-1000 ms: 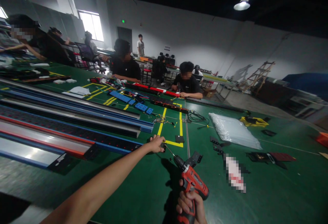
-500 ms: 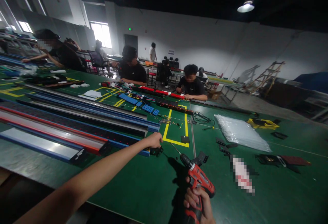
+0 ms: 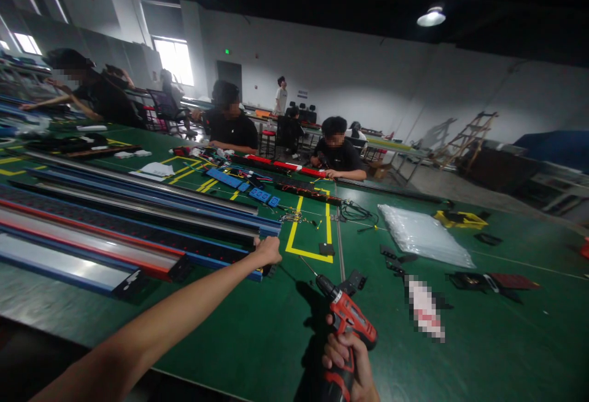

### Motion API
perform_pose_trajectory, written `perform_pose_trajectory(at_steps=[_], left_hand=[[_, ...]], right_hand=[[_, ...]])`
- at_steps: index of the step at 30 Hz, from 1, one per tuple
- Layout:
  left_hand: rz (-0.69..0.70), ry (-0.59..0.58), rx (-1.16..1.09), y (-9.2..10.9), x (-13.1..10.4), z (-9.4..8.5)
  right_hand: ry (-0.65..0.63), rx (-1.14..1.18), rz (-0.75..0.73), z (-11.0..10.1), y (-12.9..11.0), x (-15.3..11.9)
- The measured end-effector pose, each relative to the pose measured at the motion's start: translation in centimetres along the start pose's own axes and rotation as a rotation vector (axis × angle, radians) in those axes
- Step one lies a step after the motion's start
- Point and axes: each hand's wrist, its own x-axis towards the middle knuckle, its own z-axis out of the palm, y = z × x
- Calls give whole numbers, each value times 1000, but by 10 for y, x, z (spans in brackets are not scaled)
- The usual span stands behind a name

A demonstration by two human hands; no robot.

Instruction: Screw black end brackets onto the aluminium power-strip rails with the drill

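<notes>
Letting the drill (image 3: 353,319) drift could hurt the left hand (image 3: 268,251)

In the head view, the right hand (image 3: 344,353) clasps the drill by its handle, on the near side of the yellow tape outline (image 3: 309,255). The left hand, fingers folded, sits at the end of a blue-edged rail (image 3: 196,247), left of the outline; whether it grips anything, I cannot tell. With the long bit (image 3: 309,266) bare, an early trigger pull or sideways wobble could catch those fingers or scratch the rail.

Workshop: long green counter (image 3: 257,328) with metal rails (image 3: 138,205), wiring (image 3: 359,210); several people (image 3: 232,121) seated around.
</notes>
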Motion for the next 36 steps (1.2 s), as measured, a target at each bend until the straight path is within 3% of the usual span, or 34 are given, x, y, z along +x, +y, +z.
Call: perform_pose_trajectory(at_steps=[5,12,20,29,36], left_hand=[[20,17,66,1,-4,0],[222,105,111,-20,-29,3],[207,103,-17,-43,-21,11],[404,137,-113,-57,-33,13],[448,202,-133,-60,-36,20]], right_hand=[[14,-5,0,-1,0,0],[15,-5,8,-1,1,1],[23,-36,5,-2,0,-1],[27,-25,28,4,-1,-1],[39,-26,14,2,-1,-1]])
